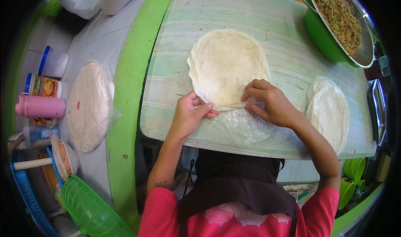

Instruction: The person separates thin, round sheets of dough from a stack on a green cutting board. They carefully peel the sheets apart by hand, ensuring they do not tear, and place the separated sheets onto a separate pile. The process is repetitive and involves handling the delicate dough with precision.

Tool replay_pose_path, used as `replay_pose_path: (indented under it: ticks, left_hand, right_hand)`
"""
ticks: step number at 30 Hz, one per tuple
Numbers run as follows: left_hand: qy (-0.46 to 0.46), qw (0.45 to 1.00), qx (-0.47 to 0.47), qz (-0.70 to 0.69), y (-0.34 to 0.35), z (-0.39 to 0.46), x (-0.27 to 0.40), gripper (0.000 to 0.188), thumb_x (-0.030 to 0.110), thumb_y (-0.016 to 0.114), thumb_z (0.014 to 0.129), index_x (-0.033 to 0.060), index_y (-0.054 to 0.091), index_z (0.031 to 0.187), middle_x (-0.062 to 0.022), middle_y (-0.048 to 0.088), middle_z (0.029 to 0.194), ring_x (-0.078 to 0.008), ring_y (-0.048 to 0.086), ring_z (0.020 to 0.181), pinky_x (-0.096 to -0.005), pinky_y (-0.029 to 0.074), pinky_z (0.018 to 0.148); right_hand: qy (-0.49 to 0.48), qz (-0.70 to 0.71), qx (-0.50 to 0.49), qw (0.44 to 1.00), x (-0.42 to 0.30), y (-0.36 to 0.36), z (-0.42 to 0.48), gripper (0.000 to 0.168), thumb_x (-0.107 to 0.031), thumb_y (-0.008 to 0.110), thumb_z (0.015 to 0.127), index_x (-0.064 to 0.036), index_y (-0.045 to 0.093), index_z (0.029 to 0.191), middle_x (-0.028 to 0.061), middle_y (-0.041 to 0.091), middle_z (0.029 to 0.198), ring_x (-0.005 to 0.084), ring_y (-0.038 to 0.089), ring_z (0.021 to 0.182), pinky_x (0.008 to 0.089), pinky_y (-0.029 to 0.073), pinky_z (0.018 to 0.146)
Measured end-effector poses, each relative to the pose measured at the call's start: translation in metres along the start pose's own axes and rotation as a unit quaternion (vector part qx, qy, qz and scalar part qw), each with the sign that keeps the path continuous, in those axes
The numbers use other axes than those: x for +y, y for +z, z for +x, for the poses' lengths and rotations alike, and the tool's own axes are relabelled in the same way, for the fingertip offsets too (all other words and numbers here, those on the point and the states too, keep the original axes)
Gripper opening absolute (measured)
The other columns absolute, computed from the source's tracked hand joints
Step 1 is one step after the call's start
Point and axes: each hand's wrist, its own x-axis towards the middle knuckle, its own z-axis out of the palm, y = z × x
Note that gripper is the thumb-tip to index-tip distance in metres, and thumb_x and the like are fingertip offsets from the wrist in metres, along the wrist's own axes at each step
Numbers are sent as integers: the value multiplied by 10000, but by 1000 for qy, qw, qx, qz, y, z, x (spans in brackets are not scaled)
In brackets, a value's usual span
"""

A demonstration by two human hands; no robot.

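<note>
A stack of thin round dough wrappers (230,63) lies on the striped green-and-white tabletop (291,45), its near edge over a crumpled clear plastic bag (241,127). At the near left edge my left hand (192,111) pinches the wrappers between thumb and fingers. My right hand (269,102) is at the near right edge, its thumb tip and index fingertip close together at the rim. Its other fingers are curled above the wrapper's surface. How many layers each hand holds is hidden. To the right lies a separate pile of wrappers (327,114).
A green basin (322,36) carries a metal colander heaped with shredded vegetable filling (338,17). Left of the green ledge (125,89) are plastic-wrapped wrappers (91,108), a pink tumbler (44,106), a bowl (69,158) and a green basket (91,202). Green containers (354,169) stand lower right.
</note>
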Motion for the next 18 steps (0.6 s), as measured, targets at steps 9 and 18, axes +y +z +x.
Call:
replay_pose_path:
  ticks: [9, 18]
  left_hand:
    - [-24, 1000, -9, 3, -6, -2, 1, 277, -3, 535, 844, -68, 522, 1113, -130, 650, 902, -160, 651, 706, -234, 535, 627]
    - [-11, 1000, 1, -6, -6, -4, 2, 255, 17, 518, 857, -37, 523, 1106, -100, 644, 821, -128, 624, 642, -222, 510, 575]
  right_hand:
    - [-1, -8, -4, 1000, -1, 1, -2, 249, -46, 659, 698, -59, 579, 933, 106, 541, 964, 299, 543, 917, 379, 462, 780]
    - [24, 30, -23, 999, -6, 2, -8, 251, -7, 652, 705, -79, 649, 945, 94, 522, 1044, 255, 544, 948, 338, 457, 815]
